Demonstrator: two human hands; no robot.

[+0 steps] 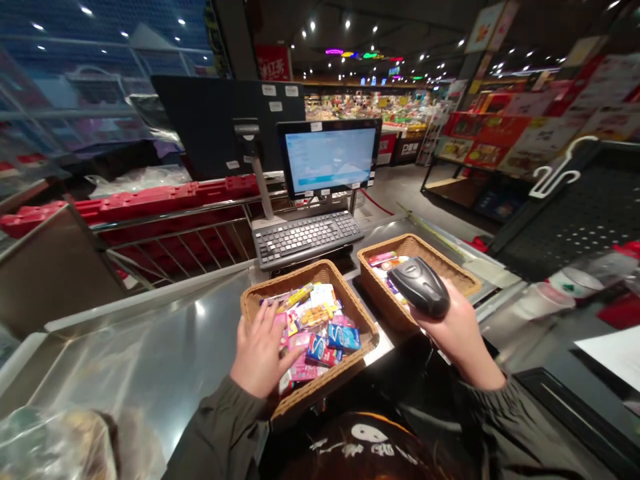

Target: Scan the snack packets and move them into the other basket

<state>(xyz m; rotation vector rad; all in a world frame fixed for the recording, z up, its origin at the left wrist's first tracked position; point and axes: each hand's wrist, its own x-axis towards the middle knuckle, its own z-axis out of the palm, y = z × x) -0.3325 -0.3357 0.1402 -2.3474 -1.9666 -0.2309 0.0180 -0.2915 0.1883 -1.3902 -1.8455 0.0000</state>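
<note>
My right hand (460, 330) is wrapped around a black handheld barcode scanner (417, 283), held over the right wicker basket (450, 263). Some small colourful packets (383, 260) lie in that basket, partly hidden behind the scanner. To the left, my left hand (260, 347) reaches over the side of another wicker basket (360, 310), fingers spread on or just above the goods. This basket is heaped with small packaged items, among them a blue packet (344, 337), a red-and-blue packet (324, 350) and pink packs (303, 369).
Behind the baskets stand a black keyboard (307, 235) and a lit monitor (333, 160). A metal counter (185, 327) runs left, with a clear plastic bag (60, 443) near its front. Red shopping carts (165, 193) are beyond. Cups (545, 300) and paper (617, 357) lie right.
</note>
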